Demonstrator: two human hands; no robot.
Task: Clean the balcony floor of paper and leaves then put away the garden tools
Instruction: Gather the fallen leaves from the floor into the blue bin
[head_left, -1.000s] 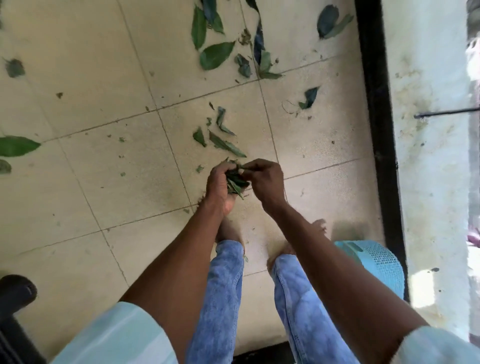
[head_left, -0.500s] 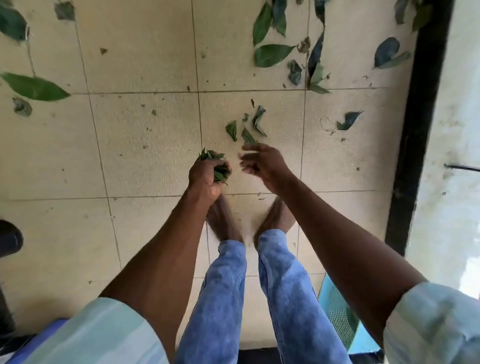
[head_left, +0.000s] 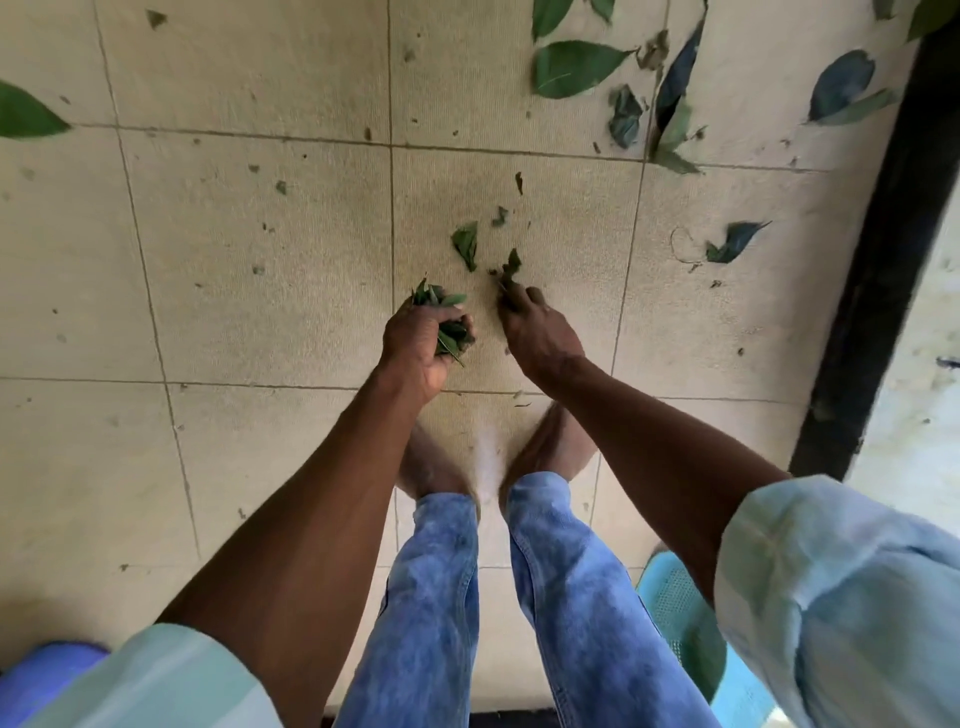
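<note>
Head view: blue perforated basket (head_left: 675, 613) at lower right, contents hidden.
Left hand (head_left: 421, 343): fist gripping a leaf bunch (head_left: 441, 312).
Right hand (head_left: 537, 332): fingertips pinching a leaf scrap (head_left: 510, 270) on the tiled floor (head_left: 260, 260).

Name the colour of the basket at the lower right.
Light blue basket, seen in the head view.

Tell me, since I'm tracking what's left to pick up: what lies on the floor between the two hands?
Nothing: in the head view, only bare tile separates the left hand, gripping a leaf bundle, from the right hand.
</note>
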